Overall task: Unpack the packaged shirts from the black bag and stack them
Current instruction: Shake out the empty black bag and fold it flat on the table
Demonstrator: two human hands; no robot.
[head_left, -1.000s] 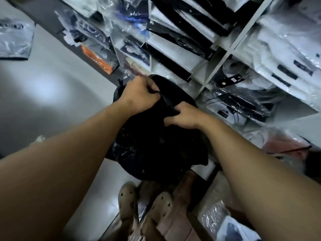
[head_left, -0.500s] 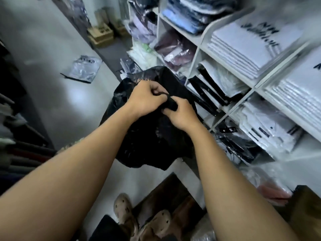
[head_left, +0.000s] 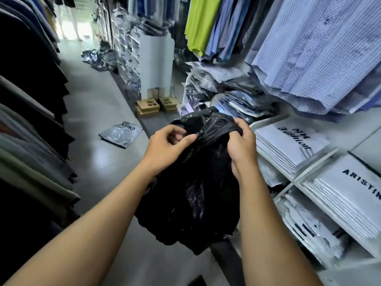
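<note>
Head view: the black bag (head_left: 191,193) hangs at the centre of the frame, held up in front of the person above the grey floor (head_left: 97,153), its lower part sagging toward the bottom centre. The left hand (head_left: 167,146) has its fingers curled and pinches a fold of the bag's plastic near the top, between thumb and forefinger. The right hand (head_left: 241,147) clenches the bunched neck of the bag, fingers wrapped over it. What the bag holds cannot be seen.

At the right, white shelves (head_left: 317,163) carry stacks of white packs (head_left: 288,145). Striped shirts (head_left: 321,58) hang at the upper right, and a lime shirt (head_left: 200,23) at the top centre. A clear packet (head_left: 120,134) lies on the floor left of centre, with cardboard boxes (head_left: 147,107) beyond it. Dark clothes (head_left: 26,100) line the left edge.
</note>
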